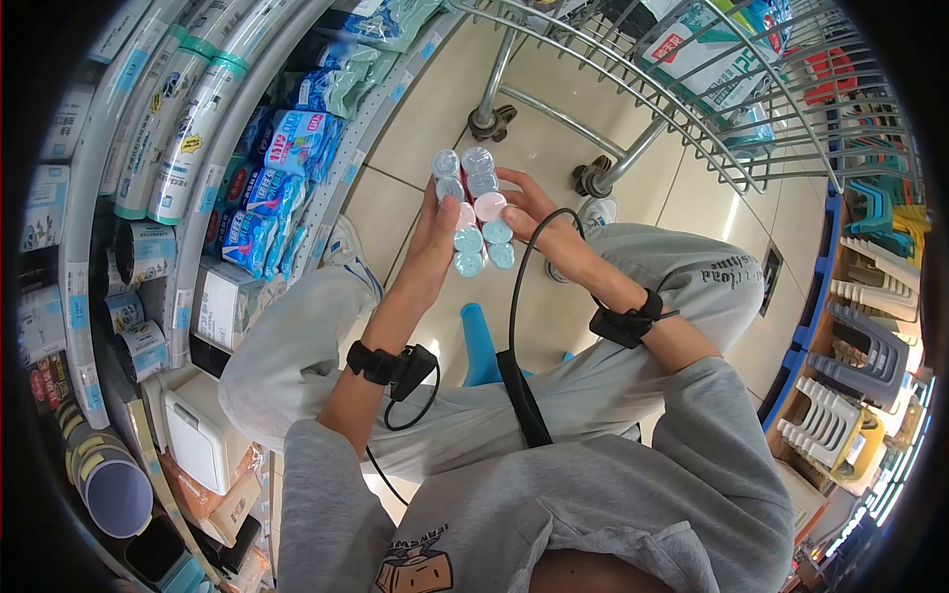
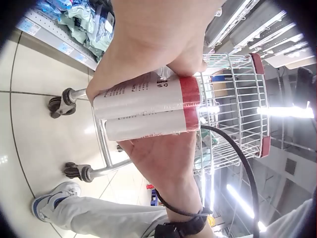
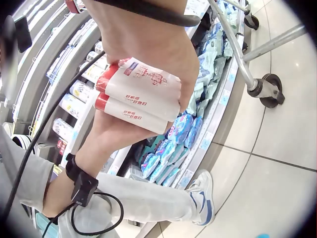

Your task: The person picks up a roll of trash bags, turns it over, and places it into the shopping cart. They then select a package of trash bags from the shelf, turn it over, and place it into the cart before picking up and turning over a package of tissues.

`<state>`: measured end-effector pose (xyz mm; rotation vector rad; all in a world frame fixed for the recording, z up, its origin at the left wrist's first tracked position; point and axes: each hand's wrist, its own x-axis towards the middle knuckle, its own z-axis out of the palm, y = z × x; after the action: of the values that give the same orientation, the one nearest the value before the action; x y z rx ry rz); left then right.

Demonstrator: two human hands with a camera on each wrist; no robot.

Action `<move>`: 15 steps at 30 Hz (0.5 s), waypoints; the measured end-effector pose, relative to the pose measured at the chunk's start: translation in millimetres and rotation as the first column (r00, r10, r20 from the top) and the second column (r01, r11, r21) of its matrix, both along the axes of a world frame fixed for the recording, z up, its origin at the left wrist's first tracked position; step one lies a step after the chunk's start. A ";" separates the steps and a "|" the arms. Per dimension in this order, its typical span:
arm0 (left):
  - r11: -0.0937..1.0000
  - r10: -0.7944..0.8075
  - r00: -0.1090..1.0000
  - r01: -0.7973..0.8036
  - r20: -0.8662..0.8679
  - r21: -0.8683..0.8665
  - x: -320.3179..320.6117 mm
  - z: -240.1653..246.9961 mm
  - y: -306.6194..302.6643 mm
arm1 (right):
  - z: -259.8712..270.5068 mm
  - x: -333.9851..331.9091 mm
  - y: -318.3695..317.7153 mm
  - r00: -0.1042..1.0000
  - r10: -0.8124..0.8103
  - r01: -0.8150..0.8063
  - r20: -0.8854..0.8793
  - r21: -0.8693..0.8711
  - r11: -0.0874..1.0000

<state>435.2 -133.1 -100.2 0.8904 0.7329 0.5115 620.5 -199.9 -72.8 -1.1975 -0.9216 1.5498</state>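
Note:
Both hands hold rows of small white cylinders, with silvery, pink and green round ends facing up in the head view. My left hand grips the left row, its thumb near the pink end. The right row is gripped by my right hand, thumb by another pink end. Seen from the left wrist, white cylinders with red bands lie between my left hand and right hand. Red print shows on the cylinders in the right wrist view, between my right hand and left hand.
Shelves with blue packets and long wrapped rolls stand on the left. A wire shopping cart on casters is ahead to the right. Plastic stools are stacked at far right. A blue object stands between the legs.

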 end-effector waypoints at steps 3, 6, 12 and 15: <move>1.000 -0.003 1.000 0.003 0.007 -0.012 0.8 1.2 0.2 | -0.7 0.2 -0.2 1.000 0.002 -0.002 -0.009 -0.003 1.000; 0.996 0.081 0.996 -0.079 -0.046 0.031 3.7 -4.9 -2.9 | -0.6 0.4 0.0 1.000 0.005 -0.005 -0.010 -0.008 1.000; 0.997 0.061 0.997 -0.059 -0.037 0.047 1.5 -10.3 -2.2 | -1.4 0.6 -0.8 1.000 -0.001 0.001 0.019 0.002 1.000; 0.998 0.058 0.998 -0.057 -0.022 0.038 1.8 -7.3 -2.7 | -2.5 0.7 -1.0 1.000 0.001 -0.001 0.028 0.008 1.000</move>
<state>437.0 -135.7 -107.4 0.9138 0.7740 0.5684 621.2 -200.8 -75.3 -1.2161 -0.9455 1.5324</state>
